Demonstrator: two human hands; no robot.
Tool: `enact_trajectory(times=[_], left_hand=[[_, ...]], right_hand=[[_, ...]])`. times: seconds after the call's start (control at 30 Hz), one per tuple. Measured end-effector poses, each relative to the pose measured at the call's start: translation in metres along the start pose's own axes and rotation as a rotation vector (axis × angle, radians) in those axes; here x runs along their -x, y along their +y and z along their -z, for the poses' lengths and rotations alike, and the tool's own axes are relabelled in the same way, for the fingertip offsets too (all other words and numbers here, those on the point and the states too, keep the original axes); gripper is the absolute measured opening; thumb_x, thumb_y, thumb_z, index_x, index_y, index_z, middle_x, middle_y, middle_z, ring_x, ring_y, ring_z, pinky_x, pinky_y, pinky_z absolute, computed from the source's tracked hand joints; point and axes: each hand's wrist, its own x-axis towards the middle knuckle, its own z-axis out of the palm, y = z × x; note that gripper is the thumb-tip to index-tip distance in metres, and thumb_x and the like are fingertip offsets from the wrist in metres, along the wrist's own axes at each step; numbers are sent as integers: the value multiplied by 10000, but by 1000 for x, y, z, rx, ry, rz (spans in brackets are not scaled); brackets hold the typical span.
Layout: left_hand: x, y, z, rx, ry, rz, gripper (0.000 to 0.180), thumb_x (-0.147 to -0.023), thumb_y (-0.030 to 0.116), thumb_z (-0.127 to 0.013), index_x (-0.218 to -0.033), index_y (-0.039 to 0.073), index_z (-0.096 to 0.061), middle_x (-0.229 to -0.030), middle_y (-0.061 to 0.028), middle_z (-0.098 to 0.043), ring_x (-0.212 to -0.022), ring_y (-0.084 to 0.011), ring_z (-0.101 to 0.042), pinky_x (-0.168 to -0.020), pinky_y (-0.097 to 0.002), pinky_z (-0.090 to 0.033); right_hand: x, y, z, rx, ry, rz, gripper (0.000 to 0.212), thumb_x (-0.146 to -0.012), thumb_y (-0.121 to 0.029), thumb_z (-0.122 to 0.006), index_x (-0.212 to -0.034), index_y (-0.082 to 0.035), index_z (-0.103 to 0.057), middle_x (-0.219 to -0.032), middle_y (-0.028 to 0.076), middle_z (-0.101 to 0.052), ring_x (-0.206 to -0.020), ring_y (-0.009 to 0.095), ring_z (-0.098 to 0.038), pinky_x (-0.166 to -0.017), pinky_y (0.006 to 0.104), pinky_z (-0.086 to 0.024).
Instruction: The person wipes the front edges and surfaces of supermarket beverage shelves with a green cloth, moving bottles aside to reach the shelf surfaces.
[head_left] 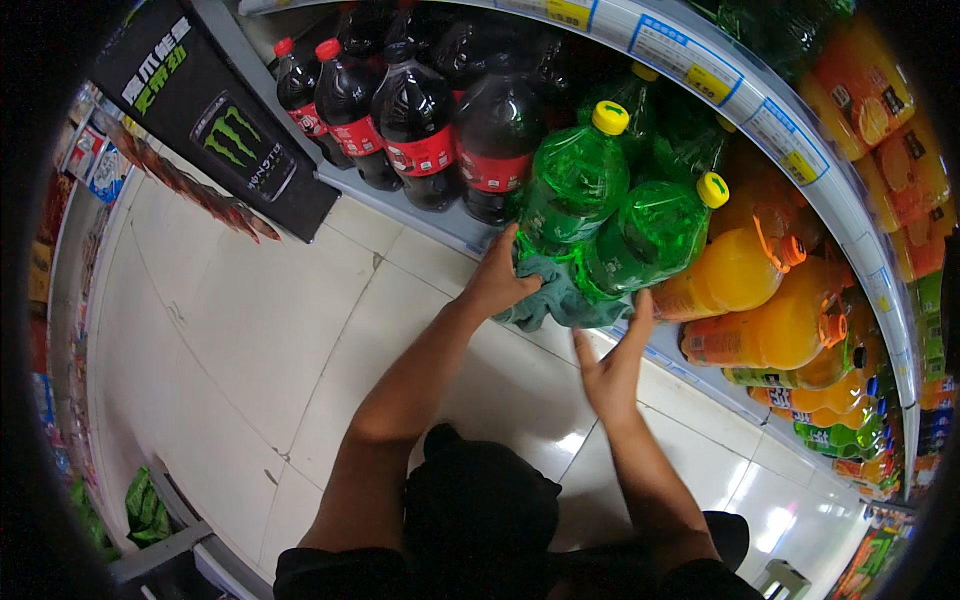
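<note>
Two large green soda bottles with yellow caps stand side by side at the shelf's front: the left bottle [575, 185] is nearly upright, the right bottle [650, 240] leans to the right. A grey-green cloth [555, 300] is bunched against their lower parts. My left hand [500, 278] grips the cloth beside the left bottle's base, its thumb on the cloth and its fingers partly hidden. At the right bottle's lower end is my right hand [615, 365], thumb and fingers spread, fingertips by the cloth's right end; whether they press the bottle I cannot tell.
Dark cola bottles [415, 150] with red labels fill the shelf to the left. Orange drink bottles [745, 275] stand to the right. A price-tagged shelf edge [690, 60] curves above. A black display panel [225, 120] stands at left, over a tiled floor [230, 300].
</note>
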Motion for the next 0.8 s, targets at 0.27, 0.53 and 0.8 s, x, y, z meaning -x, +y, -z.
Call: enact_trajectory(times=[0.27,0.53,0.8], left_hand=[[3,-46,23,55,106,110,814,-669,189,-701,-1320,-20,-258,-1220,-233,-430,-1139,-332,-440,-964,-383,-372],[20,-28,43,133,49,278,923,-705,205,-727,-1404,36,-147,-1212,-192,-468,-1103,-303,-477,-970,-390,-368],[19,-33,62,239,19,255,990,-707,187,-718,-1437,44,-66,-1136,-188,-517,-1064,-289,-509,-945,-382,-394]], right_hand=[[-165,-127,-59,166,4,727,617,-739,-102,-663,-1266,51,-381,-1297,294,-374,-1178,459,-389,-991,462,-351],[-269,-151,-91,818,-548,396,246,-837,-177,-522,-981,-49,-674,-1031,185,-641,-967,328,-628,-820,417,-507],[-264,-161,-96,1016,-503,472,330,-914,-317,-468,-937,-56,-669,-893,180,-660,-859,337,-643,-756,424,-519]])
